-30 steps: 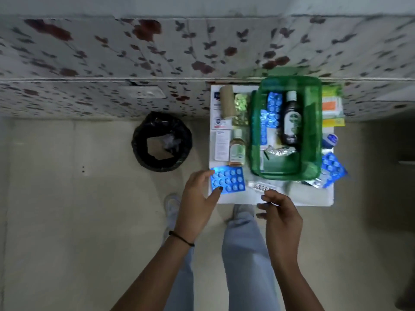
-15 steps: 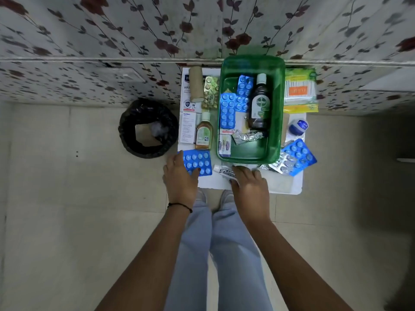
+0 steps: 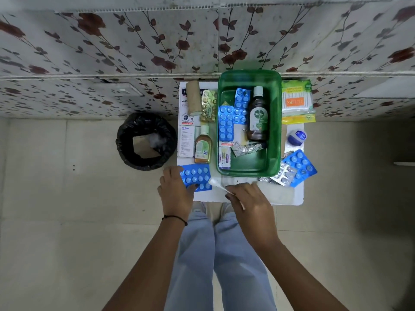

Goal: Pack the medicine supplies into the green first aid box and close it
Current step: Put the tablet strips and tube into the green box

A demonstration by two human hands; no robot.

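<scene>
The green first aid box [image 3: 275, 122] stands open on a small white table [image 3: 280, 198]. Inside it lie blue pill strips [image 3: 226, 125], a Dettol bottle [image 3: 258, 117], a foil strip and a small tube. My left hand [image 3: 174, 189] grips a blue pill strip [image 3: 197, 176] at the table's front left. My right hand [image 3: 249, 200] pinches a white ointment tube [image 3: 219, 186] near the front edge, just below the box.
Left of the box lie a bandage roll [image 3: 194, 98], a gold pill strip, white cartons and a small amber bottle [image 3: 203, 147]. To the right are a cotton bud pack [image 3: 297, 102], a blue jar [image 3: 296, 138] and more strips [image 3: 298, 166]. A black bin [image 3: 146, 141] stands on the floor.
Both hands moved forward to the table's front edge. My left hand closed on the blue strip, and my right hand took hold of the white tube and tilted it up.
</scene>
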